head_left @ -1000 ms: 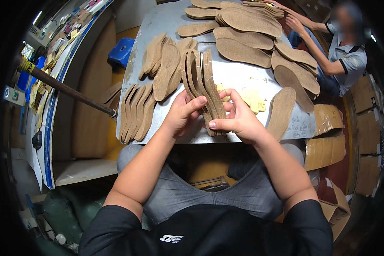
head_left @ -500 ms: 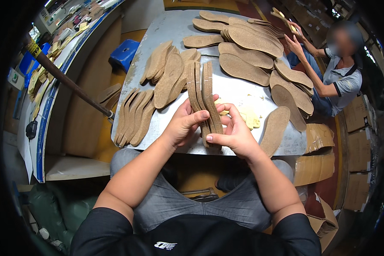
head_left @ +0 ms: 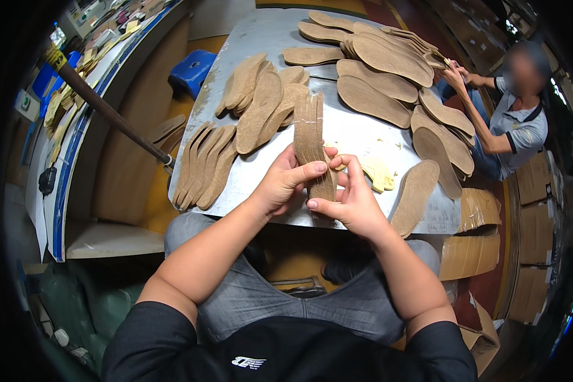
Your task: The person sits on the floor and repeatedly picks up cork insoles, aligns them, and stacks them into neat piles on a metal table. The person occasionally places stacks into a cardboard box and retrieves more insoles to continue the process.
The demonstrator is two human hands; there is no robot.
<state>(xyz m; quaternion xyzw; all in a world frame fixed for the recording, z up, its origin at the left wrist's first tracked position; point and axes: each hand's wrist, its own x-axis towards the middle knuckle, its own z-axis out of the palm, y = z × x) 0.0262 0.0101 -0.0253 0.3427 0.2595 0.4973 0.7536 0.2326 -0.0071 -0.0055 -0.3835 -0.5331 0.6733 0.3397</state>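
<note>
A stack of brown cork-like insoles (head_left: 309, 130) stands on edge between my two hands, its layers pressed close together. My left hand (head_left: 294, 178) grips it from the left side, thumb lying across the edges. On the right, my right hand (head_left: 353, 197) closes round the lower part, with its thumb near the bottom end. Just beyond my right fingers lie yellow pieces (head_left: 379, 173) on the table. One single insole (head_left: 416, 197) rests flat to the right of my right hand. Leaning insoles (head_left: 204, 165) sit in a row left of my left hand.
Piles of insoles (head_left: 388, 58) cover the far and right parts of the metal table (head_left: 235, 38). Across the right corner a co-worker (head_left: 516, 121) handles something small. A pole (head_left: 108, 118) slants in at the left, near a blue stool (head_left: 193, 73). Cardboard boxes (head_left: 474, 232) stand at right.
The insoles in my hands were fanned into separate groups and are now squeezed together into one stack. The co-worker's hands have come down toward the table's insoles.
</note>
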